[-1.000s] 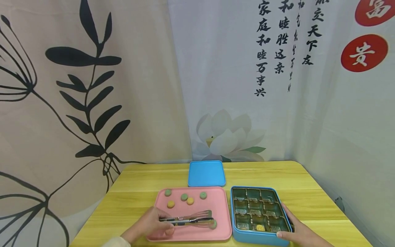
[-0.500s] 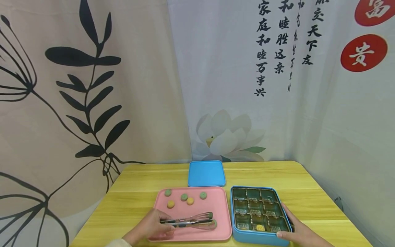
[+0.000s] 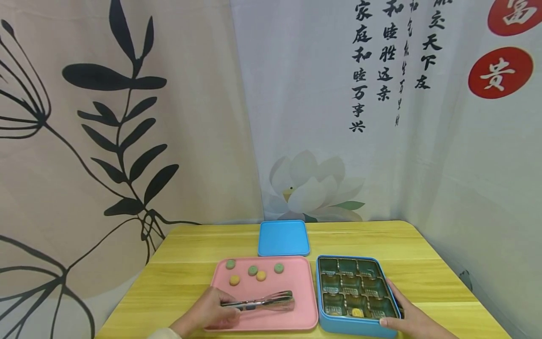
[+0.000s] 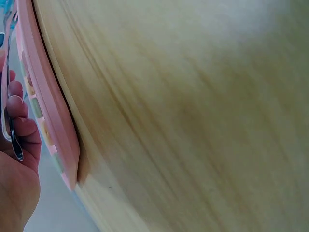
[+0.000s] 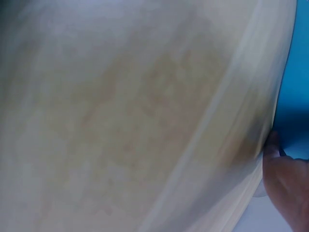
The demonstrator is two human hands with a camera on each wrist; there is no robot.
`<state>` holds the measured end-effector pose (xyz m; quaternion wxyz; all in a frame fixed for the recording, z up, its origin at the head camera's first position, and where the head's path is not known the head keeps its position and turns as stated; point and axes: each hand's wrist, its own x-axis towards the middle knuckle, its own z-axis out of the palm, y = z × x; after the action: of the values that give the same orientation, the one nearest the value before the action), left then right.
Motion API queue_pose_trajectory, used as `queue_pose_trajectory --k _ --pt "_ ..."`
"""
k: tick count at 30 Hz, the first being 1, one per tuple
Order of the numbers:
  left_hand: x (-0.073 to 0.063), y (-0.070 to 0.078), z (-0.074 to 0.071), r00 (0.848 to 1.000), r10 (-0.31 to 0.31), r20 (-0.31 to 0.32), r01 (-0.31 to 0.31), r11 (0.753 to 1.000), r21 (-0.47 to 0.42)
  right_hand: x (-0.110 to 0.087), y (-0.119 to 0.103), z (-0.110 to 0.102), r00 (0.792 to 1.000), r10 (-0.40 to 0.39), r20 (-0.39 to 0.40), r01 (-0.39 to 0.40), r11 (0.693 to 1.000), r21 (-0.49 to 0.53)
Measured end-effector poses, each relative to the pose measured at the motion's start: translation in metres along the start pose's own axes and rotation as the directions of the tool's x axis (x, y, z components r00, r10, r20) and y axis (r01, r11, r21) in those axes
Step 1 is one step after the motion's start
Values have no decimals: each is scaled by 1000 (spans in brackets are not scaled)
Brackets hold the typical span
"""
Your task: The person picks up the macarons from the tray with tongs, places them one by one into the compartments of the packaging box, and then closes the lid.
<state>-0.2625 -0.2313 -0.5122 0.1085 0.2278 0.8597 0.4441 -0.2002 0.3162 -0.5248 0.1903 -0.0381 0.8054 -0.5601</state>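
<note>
The left hand (image 3: 209, 310) gripped metal tongs (image 3: 262, 301), fingers curled round the handle, tips nearly closed over the near right part of the pink tray (image 3: 296, 278). The right hand (image 3: 412, 322) held the blue box (image 3: 360, 325) at its near right corner, on the desk (image 3: 186, 263).

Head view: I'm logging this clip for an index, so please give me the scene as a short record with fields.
left hand: left hand grips metal tongs over the pink tray
right hand: right hand holds the near right corner of the blue box
tray contents: five small round pieces, green and yellow, at the far side
box: nine compartments; one yellow piece in the near row
other: blue lid behind the tray
surface: yellow wooden table
</note>
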Motion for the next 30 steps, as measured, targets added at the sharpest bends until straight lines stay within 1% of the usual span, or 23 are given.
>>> queue_pose_trajectory --k 4,7,10,15,18,22,26,27,30 --pt "0 -1 0 1000 21 -13 -21 1000 7 0 -1 0 1000 -4 4 3 1000 7" --pt "0 -1 -1 1000 17 -26 -17 1000 17 -1 -1 0 1000 -4 5 4 1000 6" --pt "0 -1 -2 999 -5 -33 5 1000 22 0 0 0 1000 -5 2 5 1000 -5" --pt "0 4 -4 998 -45 -42 45 999 14 0 0 0 1000 -2 -6 2 1000 -12" --pt "1 8 -5 998 -42 -43 42 999 5 0 0 0 1000 -2 -9 2 1000 -8" --pt "5 11 -7 998 -32 -47 33 999 13 0 0 1 1000 -2 -11 2 1000 -5" --pt "9 16 -9 998 -40 -47 39 999 -12 -1 0 2 1000 6 -30 -7 1000 -20" --pt "11 17 -10 998 -37 -48 36 999 -19 -1 -1 2 999 9 -33 -9 1000 -24" --pt "15 21 -10 998 -11 -55 11 1000 1 -1 -1 2 999 6 -37 -7 999 -36"
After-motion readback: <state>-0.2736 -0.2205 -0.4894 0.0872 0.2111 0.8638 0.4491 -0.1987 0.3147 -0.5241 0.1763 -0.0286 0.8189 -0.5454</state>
